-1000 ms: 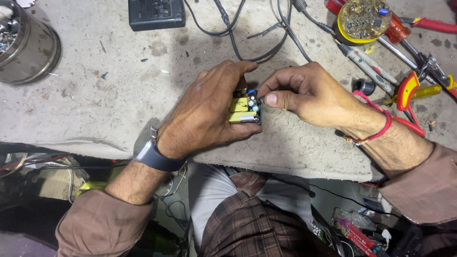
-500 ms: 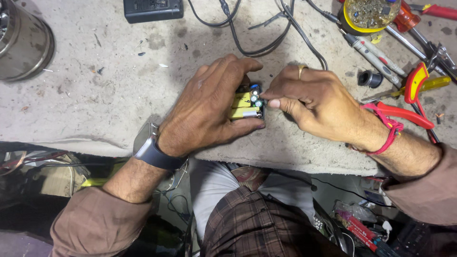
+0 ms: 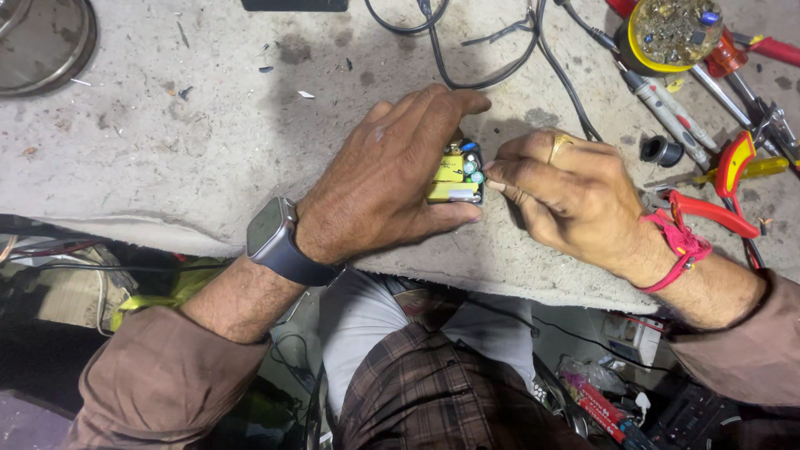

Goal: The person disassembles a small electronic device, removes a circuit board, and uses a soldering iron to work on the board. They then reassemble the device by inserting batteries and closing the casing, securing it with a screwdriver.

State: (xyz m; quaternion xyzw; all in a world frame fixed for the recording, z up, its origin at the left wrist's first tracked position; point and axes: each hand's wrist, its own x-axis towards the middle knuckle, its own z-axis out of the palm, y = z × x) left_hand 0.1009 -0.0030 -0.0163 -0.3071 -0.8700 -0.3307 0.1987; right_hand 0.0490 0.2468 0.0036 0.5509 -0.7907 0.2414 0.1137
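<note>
- Small circuit board (image 3: 457,177) — yellow blocks and small capacitors on it; held just above the counter (image 3: 167,150) near its front edge.
- Left hand (image 3: 392,179): grip clenched around the board.
- Right hand (image 3: 567,196): fingertips (image 3: 493,182) pinched at the board's right edge; whether anything is grasped cannot be told.
- Risk, as judged: a component could be bent or snapped off if pressed too hard.
- Yellow-rimmed tin (image 3: 675,33) — filled with metal debris.
- Steel bowl (image 3: 42,42): contents not seen.
- Red-handled pliers (image 3: 721,196) lie beside the right wrist.
</note>
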